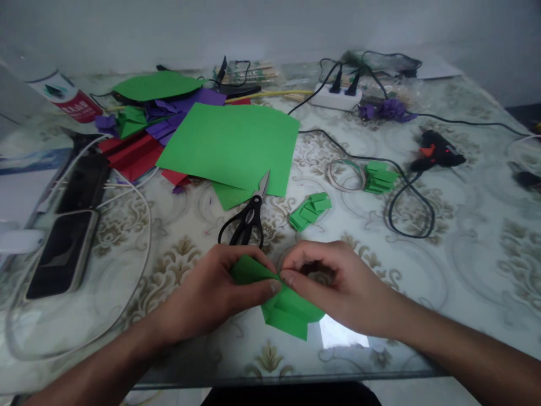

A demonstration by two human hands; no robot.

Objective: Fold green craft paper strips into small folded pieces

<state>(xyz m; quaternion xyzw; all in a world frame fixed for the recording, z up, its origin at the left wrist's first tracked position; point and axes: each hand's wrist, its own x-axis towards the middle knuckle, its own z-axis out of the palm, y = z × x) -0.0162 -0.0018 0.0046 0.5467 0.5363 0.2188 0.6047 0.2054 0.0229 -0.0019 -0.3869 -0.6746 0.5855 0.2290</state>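
Between my two hands is a piece of green paper (291, 313) with creases and a notched lower edge. My left hand (220, 290) is closed on its upper left part, thumb on top. With thumb and forefinger, my right hand (333, 279) pinches the same paper close to the left fingertips. Just beyond my hands lie black-handled scissors (249, 217), their tips resting on a large green sheet (232, 144). A small folded green paper strip (310, 211) sits to the right of the scissors. Parts of the held paper are hidden behind my fingers.
Red paper (133, 155) and purple paper lie at the back left, beside a bottle (67, 93). Phones (63, 254) and a white cable occupy the left side. A tape roll (346, 175), another green folded piece (380, 177), a glue gun (437, 152) and a power strip (336, 96) are to the right.
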